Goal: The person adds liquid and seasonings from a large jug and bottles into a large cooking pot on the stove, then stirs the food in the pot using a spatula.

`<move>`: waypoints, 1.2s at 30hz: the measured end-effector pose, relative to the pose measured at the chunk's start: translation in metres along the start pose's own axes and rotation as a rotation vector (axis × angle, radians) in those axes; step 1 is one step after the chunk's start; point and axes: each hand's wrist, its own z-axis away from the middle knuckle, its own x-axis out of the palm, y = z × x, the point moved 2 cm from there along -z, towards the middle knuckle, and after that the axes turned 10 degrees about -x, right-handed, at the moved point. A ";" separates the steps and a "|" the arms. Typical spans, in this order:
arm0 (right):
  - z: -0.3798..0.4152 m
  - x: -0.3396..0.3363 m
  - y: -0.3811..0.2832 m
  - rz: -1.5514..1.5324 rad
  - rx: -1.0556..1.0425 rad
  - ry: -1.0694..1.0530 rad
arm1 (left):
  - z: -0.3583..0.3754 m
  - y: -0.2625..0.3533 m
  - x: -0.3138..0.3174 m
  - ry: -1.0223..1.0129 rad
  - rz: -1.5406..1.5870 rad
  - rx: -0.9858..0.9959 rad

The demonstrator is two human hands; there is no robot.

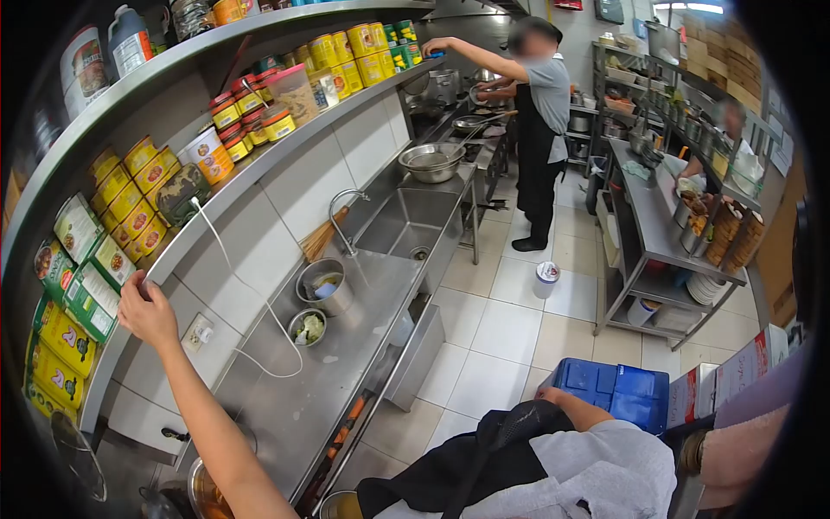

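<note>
My left hand [149, 313] reaches up to the front edge of the lower wall shelf [246, 169], close to green-and-white packages [111, 259]. Its fingers are partly spread, with nothing seen in them. Low on the right, my right hand [551, 395] is beside the blue plastic bin [605, 389], just past the dark cloth of my apron [484, 445]. Its fingers are mostly hidden, so I cannot make out whether it touches the bin. Yellow cans [138, 195] are stacked further along the shelf.
Below the shelf runs a steel counter [285, 394] with a metal pot [333, 290], a small bowl [309, 327] and a sink [398, 229]. A co-worker [540, 112] stands by the stove, one arm raised to the shelf. A white tub [546, 278] stands on the tiled floor.
</note>
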 end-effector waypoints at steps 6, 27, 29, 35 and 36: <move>-0.013 -0.027 -0.064 -0.159 0.086 -0.062 | -0.002 0.002 0.007 0.049 0.030 0.026; 0.310 -0.351 -0.982 0.305 -1.711 1.043 | -0.014 0.007 0.015 0.218 0.017 -0.079; 0.350 -0.339 -1.005 0.326 -1.572 0.941 | -0.014 0.007 0.018 0.260 -0.028 -0.062; 0.308 -0.322 -1.023 0.468 -1.729 1.278 | -0.012 -0.006 0.024 0.229 -0.026 -0.076; 0.295 -0.315 -1.004 0.521 -1.804 1.356 | -0.012 -0.007 0.026 0.241 -0.019 -0.077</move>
